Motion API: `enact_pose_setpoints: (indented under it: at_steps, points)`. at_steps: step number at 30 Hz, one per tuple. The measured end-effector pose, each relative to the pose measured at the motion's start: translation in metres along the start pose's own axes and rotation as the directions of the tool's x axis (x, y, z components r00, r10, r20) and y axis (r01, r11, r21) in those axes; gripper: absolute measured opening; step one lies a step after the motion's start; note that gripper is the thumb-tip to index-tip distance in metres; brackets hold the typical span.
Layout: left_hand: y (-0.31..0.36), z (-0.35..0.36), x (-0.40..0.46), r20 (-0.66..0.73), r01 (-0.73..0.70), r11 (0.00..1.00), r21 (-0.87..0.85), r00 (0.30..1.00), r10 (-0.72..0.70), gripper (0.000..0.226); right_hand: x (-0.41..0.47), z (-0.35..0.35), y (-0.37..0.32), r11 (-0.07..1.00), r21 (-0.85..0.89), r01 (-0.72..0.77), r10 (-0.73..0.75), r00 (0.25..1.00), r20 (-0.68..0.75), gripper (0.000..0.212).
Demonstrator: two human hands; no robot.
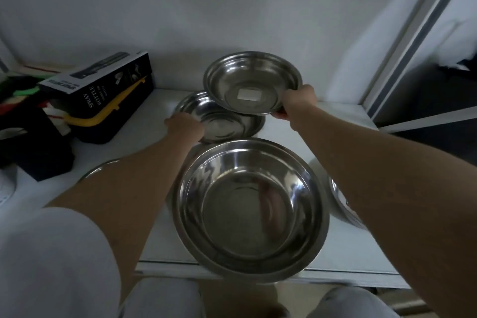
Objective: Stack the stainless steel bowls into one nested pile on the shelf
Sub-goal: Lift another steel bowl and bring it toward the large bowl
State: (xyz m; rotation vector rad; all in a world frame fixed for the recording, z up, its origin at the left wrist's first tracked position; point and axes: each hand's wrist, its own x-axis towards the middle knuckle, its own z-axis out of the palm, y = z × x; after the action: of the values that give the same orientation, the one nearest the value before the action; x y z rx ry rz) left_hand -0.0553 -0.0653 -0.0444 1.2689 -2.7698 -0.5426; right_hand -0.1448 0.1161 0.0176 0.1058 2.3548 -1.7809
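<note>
My right hand (296,103) grips the right rim of a shallow steel bowl (251,81) with a white label inside, held tilted above the shelf at the back. Below it lies another shallow steel bowl (222,124) on the white shelf (322,137); my left hand (184,126) holds its left rim. Nearest me, a large deep steel bowl (253,212) with a smaller one nested inside sits at the shelf's front edge. Part of another bowl's rim (99,169) shows under my left forearm, and one more bowl (343,204) peeks out under my right forearm.
A black "Spray Bottle" box (103,85) rests on a dark bin with a yellow handle (103,116) at the left. More dark clutter fills the far left. A white back wall and a sliding door frame (413,41) bound the shelf on the right.
</note>
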Motion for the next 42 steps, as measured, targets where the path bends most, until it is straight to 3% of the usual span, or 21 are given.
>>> enact_pose_setpoints:
  at_steps: [4,9,13,17,21,37,42]
  points:
    - [-0.011,-0.003,0.012,0.039,0.047,0.979,-0.198,0.998,-0.04,0.043,-0.007,0.021,-0.005,1.0,0.009,0.016,-0.017,0.998,0.057,0.035]
    - [-0.018,-0.03,0.027,-0.138,0.015,0.865,-0.502,0.986,-0.097,0.043,-0.009,0.036,-0.01,1.0,-0.009,0.01,-0.009,0.994,0.109,0.034]
    - [-0.011,-0.038,0.015,-0.148,0.013,0.798,-0.603,0.981,-0.128,0.042,-0.006,0.044,-0.008,0.994,-0.109,0.015,-0.001,0.992,0.126,0.031]
    - [-0.022,-0.023,0.018,-0.139,-0.005,0.854,-0.52,0.987,-0.079,0.04,-0.001,0.043,0.002,0.904,-0.416,0.102,-0.071,0.993,0.091,0.017]
    - [-0.027,-0.019,0.018,-0.145,-0.006,0.901,-0.434,0.987,-0.063,0.039,0.006,0.043,0.014,0.806,-0.577,0.131,-0.067,0.989,0.131,0.027]
    - [-0.028,-0.001,0.028,-0.05,-0.056,0.936,-0.346,0.998,0.041,0.039,0.028,0.064,0.047,0.792,-0.597,0.123,-0.06,0.99,0.126,0.03]
    - [-0.025,-0.005,0.023,0.015,-0.007,0.959,-0.283,1.0,0.012,0.05,0.024,0.059,0.045,0.8,-0.592,0.095,-0.033,0.993,0.115,0.046]
